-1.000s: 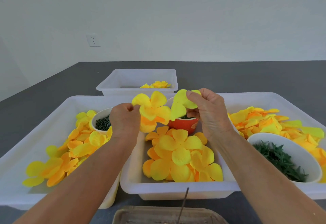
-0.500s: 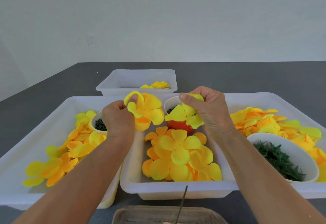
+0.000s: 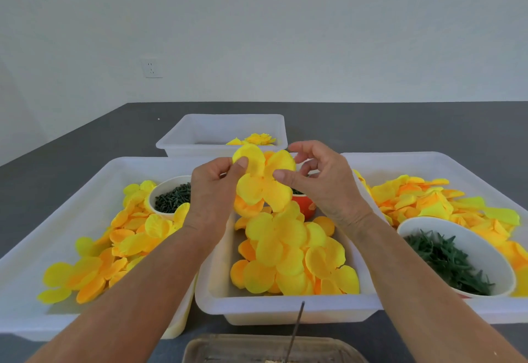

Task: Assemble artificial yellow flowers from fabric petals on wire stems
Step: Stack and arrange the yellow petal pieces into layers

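A single head-worn view looked forward and down from just behind the middle tray (image 3: 285,310), close enough that both forearms filled the lower frame. It faced the far wall beyond that tray, with another tray (image 3: 183,145) behind it and one to either side, wide-angle bending the edges

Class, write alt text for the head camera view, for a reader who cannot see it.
Two bare hands, left hand and right hand, hold a yellow fabric flower above a white middle tray of yellow petals. Wider trays of petals flank it, each holding a bowl of dark green pieces, on a dark table.
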